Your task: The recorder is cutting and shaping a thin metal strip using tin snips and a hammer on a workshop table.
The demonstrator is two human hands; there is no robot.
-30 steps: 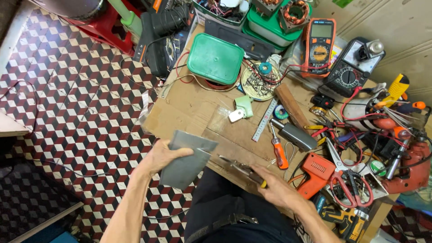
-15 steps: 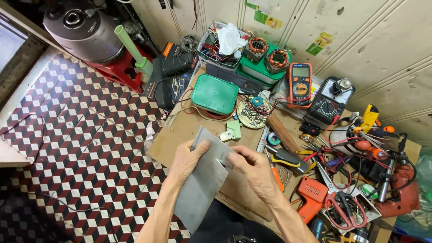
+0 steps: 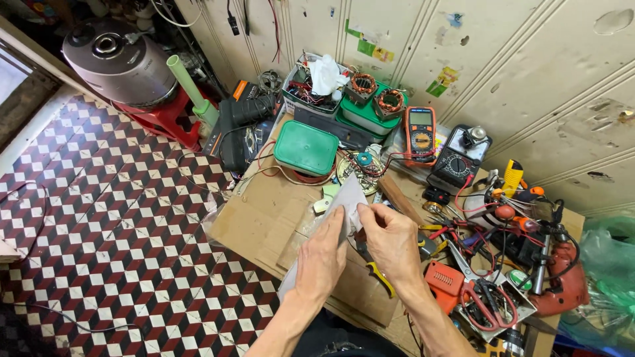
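Note:
Both my hands hold a thin grey-white sheet [image 3: 348, 197] upright and edge-on over a cardboard-covered bench [image 3: 254, 221]. My left hand [image 3: 322, 256] grips the sheet along its left side. My right hand [image 3: 391, 239] pinches its upper right edge. A screwdriver with a yellow handle [image 3: 380, 277] lies on the cardboard just under my right hand. Much of the sheet's lower part is hidden behind my left hand.
A green lidded box [image 3: 305, 147] sits beyond the sheet. Two multimeters [image 3: 420, 134] lie by the back wall. Red scissors [image 3: 486, 307], an orange tool [image 3: 444, 280], a red drill [image 3: 561, 281] and tangled wires crowd the right. A round appliance [image 3: 118, 61] stands on a red stool, left, above tiled floor.
The sheet has been raised and turned edge-on, now gripped by both hands. My right hand has put down the screwdriver it held one second ago. The view tilted up toward the wall.

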